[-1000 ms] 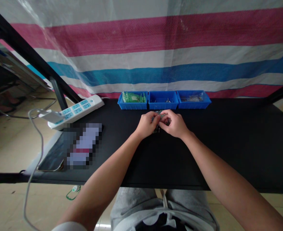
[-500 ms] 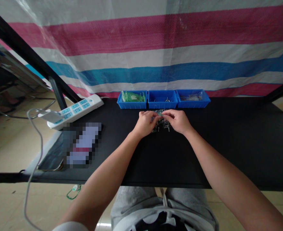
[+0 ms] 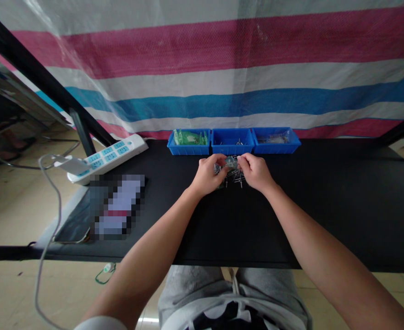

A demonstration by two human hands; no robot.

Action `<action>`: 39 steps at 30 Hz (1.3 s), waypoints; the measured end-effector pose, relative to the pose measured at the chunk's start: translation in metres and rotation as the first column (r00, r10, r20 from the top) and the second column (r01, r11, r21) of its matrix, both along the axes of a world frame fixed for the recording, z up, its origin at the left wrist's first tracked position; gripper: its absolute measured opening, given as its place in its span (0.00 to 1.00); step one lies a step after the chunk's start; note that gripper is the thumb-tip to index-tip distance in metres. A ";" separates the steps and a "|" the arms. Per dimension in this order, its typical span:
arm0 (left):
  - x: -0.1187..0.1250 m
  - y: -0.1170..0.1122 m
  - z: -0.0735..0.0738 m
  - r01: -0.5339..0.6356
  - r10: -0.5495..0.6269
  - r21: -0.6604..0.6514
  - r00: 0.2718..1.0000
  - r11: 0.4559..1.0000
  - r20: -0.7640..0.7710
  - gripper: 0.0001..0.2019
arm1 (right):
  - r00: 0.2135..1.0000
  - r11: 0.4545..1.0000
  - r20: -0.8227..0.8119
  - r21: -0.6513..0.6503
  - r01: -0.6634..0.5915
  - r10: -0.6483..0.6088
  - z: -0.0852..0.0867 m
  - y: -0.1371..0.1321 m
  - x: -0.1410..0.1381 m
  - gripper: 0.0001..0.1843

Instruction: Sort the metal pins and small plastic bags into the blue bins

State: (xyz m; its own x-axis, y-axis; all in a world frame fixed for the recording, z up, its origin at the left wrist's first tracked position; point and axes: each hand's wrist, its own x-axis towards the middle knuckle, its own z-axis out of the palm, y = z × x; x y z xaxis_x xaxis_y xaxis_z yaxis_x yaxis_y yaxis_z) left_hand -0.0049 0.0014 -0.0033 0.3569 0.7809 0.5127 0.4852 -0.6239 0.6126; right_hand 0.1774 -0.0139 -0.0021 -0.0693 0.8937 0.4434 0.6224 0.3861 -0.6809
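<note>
Both my hands meet over the middle of the black table [image 3: 291,220]. My left hand [image 3: 207,176] and my right hand [image 3: 255,172] each pinch one side of a small clear plastic bag [image 3: 229,162] with something greenish in it. Several small metal pins or screws [image 3: 235,178] lie on the table just under and between the hands. Behind the hands stands a row of three blue bins: the left bin [image 3: 188,142] holds green parts in clear bags, the middle bin [image 3: 232,141] a few small metal bits, the right bin [image 3: 275,140] clear bags.
A white power strip [image 3: 108,156] with a plugged-in adapter and a grey cable [image 3: 45,220] sits at the table's left end. A blurred-out flat thing [image 3: 114,206] lies near the left front edge. A striped tarp [image 3: 222,68] hangs behind; black frame bars [image 3: 40,78] rise at left.
My hands have drawn a little apart and shifted slightly toward the bins, stretching the small bag between them. Small metal pieces now show on the table beneath them.
</note>
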 end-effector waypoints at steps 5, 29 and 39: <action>0.002 -0.003 0.003 -0.016 0.019 0.053 0.999 0.998 -0.047 0.06 | 0.999 0.999 0.012 -0.003 0.033 -0.033 0.004 -0.004 -0.003 0.25; 0.000 0.000 0.000 -0.015 0.024 0.049 0.982 0.999 -0.189 0.15 | 0.650 0.904 -0.730 -0.108 -0.414 0.210 -0.003 -0.002 -0.001 0.33; 0.002 -0.002 -0.001 0.052 -0.060 -0.041 0.966 0.998 -0.252 0.16 | 0.625 0.882 -0.756 -0.142 -0.448 0.195 -0.002 -0.002 0.002 0.33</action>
